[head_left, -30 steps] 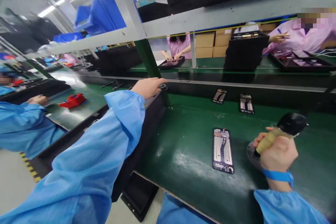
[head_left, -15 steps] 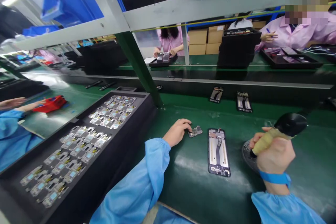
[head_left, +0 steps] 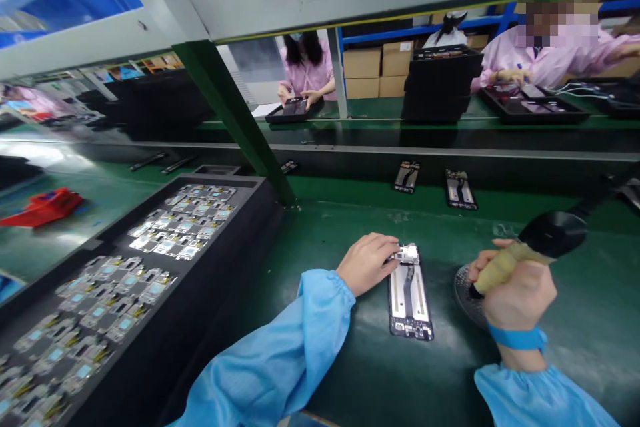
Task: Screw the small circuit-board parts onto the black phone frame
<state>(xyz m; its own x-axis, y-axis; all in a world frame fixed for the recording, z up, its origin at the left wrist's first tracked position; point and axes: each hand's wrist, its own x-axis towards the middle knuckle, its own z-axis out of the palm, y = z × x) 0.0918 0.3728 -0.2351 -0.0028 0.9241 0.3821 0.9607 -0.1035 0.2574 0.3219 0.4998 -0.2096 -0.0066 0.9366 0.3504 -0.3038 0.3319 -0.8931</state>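
Your left hand (head_left: 369, 263) carried the small silver metal part (head_left: 407, 253) onto the black rectangular phone frame (head_left: 409, 296), fingertips pinching it; your right hand (head_left: 517, 292) gripped the yellow-taped black screwdriver (head_left: 535, 247)

No text, label, brand or number can be read anywhere. The brown cardboard boxes (head_left: 383, 68) stacked behind the far bench show only plain faces. The small metal parts in the black foam tray (head_left: 235, 181) carry pale patches, too small and blurred to read.
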